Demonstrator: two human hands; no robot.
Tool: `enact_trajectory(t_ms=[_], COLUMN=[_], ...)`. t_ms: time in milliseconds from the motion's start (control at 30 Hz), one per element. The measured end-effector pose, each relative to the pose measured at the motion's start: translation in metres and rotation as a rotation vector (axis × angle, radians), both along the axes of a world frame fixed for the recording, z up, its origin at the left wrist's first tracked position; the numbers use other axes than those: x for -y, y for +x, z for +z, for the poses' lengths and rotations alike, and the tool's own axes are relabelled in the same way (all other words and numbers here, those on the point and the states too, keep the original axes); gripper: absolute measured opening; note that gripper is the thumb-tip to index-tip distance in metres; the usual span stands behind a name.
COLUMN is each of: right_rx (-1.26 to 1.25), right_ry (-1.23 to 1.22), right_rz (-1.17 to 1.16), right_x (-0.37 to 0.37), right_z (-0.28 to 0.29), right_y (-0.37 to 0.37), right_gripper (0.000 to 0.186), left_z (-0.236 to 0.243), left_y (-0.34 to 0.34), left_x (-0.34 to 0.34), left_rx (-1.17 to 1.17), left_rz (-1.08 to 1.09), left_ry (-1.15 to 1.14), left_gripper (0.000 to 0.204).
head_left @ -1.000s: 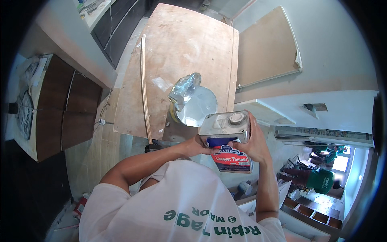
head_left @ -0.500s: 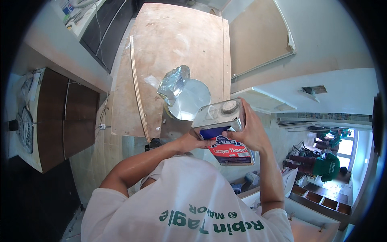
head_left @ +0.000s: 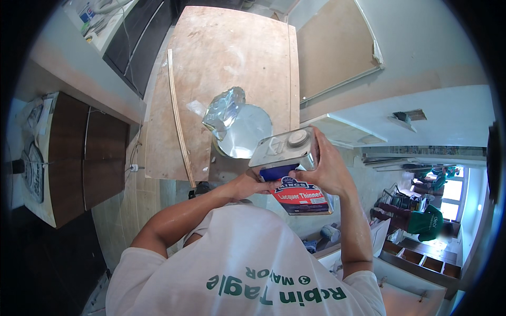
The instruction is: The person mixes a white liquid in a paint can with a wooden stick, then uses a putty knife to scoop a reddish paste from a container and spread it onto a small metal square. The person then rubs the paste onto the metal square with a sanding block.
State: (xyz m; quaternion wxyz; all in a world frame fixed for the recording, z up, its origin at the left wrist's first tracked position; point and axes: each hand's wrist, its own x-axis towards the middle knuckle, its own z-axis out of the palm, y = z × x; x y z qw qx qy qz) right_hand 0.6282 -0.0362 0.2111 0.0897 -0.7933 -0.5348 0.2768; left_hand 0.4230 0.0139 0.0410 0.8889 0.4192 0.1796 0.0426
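Observation:
Between my hands I hold a rectangular metal thinner can (head_left: 303,197) with a red and blue label, tilted, its round cap (head_left: 298,138) on top. My right hand (head_left: 332,166) is wrapped round the can's right side, the thumb across its front. My left hand (head_left: 253,185) grips it low on the left, with some fingers hidden behind or under it. Just beyond the can, an open round metal tin (head_left: 245,134) stands on the wooden board table. Its cut lid (head_left: 225,109) is bent up at the far left. Something pale and smooth shows inside the tin.
A thin wooden strip (head_left: 179,118) lies along the left of the plywood table (head_left: 237,47). Brown cabinets (head_left: 105,147) stand at the left. A board (head_left: 337,52) leans at the far right. A person in a green shirt (head_left: 426,221) is in the distant room at right.
The view has shifted very slightly. My hands keep the same hold on the can, and its tilt looks almost unchanged.

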Motion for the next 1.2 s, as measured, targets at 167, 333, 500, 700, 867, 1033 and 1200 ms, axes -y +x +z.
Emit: enact_trajectory(t_ms=[167, 333, 500, 700, 867, 1033, 1200], right_rx=[-0.063, -0.041, 0.007, 0.005, -0.055, -0.042, 0.005], right_ry=[-0.047, -0.023, 0.057, 0.061, 0.069, 0.042, 0.026], right_rz=[-0.031, -0.011, 0.016, 0.027, 0.006, 0.019, 0.043], right_x=[0.000, 0.004, 0.008, 0.002, 0.000, -0.006, -0.008], right_z=[0.006, 0.000, -0.009, -0.007, -0.008, -0.003, -0.005], right_y=[-0.002, 0.002, 0.008, 0.009, 0.011, 0.010, 0.013], right_gripper=[0.127, 0.128, 0.125, 0.125, 0.124, 0.124, 0.125], left_z=[-0.002, -0.004, -0.001, -0.003, -0.003, -0.012, 0.001], left_y=[0.001, 0.002, 0.003, 0.005, 0.006, 0.009, 0.007], left_x=[0.002, 0.004, 0.004, 0.003, 0.004, 0.006, 0.003], left_rx=[-0.007, 0.008, -0.028, -0.036, -0.024, -0.007, -0.042], left_rz=[-0.016, 0.000, 0.005, 0.009, 0.019, 0.022, 0.038], left_ry=[-0.045, -0.070, -0.081, -0.101, -0.086, -0.131, -0.159], left_gripper=[0.072, 0.071, 0.072, 0.075, 0.070, 0.073, 0.078])
